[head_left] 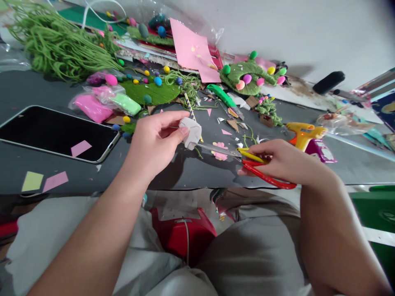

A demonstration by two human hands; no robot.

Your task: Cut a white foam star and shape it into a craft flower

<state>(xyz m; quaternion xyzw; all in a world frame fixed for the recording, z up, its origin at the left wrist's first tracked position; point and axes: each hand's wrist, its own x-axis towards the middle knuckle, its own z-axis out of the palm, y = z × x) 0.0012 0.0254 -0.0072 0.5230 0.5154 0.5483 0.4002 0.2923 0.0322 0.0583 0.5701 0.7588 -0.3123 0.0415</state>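
Note:
Between the thumb and fingers of my left hand [160, 137] is a small white paper piece [191, 132] with faint lines on it. My right hand [279, 162] grips a pair of scissors [265, 176] with one red and one yellow handle. Their blades point left and reach the lower right edge of the paper; I cannot tell whether they cut into it. Below the blades a pink paper flower [219, 151] lies on the dark table [173, 176]. Behind the white paper is a striped pencil [189, 106], partly covered.
A phone [58, 131] lies at the left, with paper scraps on and near it. Green yarn [64, 41], clay packets [92, 107] and a pink sheet [191, 45] are behind. A green cutter [221, 95] lies amid scraps. A yellow glue gun [304, 133] stands at the right.

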